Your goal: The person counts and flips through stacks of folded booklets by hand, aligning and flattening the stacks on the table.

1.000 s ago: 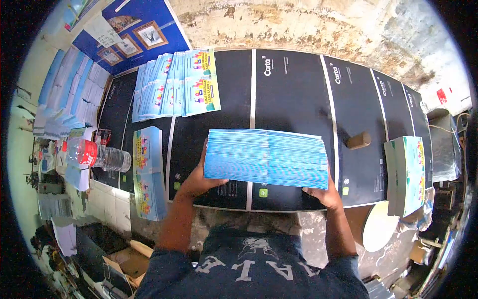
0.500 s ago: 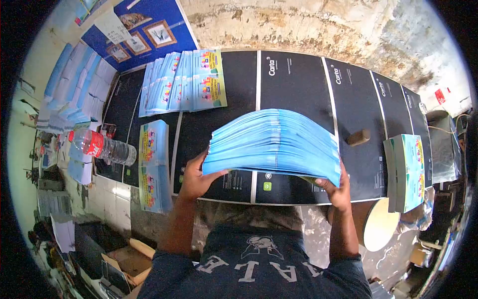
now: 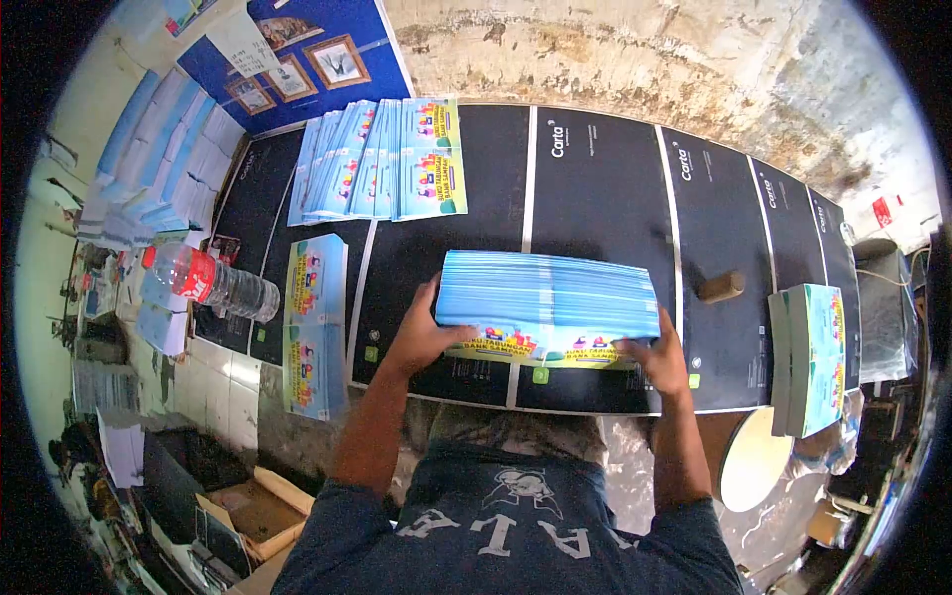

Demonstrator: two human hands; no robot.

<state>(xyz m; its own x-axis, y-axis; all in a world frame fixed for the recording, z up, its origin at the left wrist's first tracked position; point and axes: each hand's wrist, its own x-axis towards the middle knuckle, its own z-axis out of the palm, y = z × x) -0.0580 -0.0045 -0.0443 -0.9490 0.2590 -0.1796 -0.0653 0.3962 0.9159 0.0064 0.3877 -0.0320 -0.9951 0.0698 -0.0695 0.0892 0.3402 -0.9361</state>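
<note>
Head view: my left hand (image 3: pixel 418 335) and right hand (image 3: pixel 664 361) gripped the thick, rectangular blue paper stack (image 3: pixel 547 297), its arch now flattened, apparently evening its edges.

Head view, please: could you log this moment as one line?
booklet stack: held; left hand: left end; right hand: right end; printed cover: showing, near side

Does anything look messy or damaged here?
Yes: the wall behind the black tabletop looks stained and patchy. Printed sheets toward the tabletop's back left lie unevenly fanned, unlike the squarer held stack.
</note>
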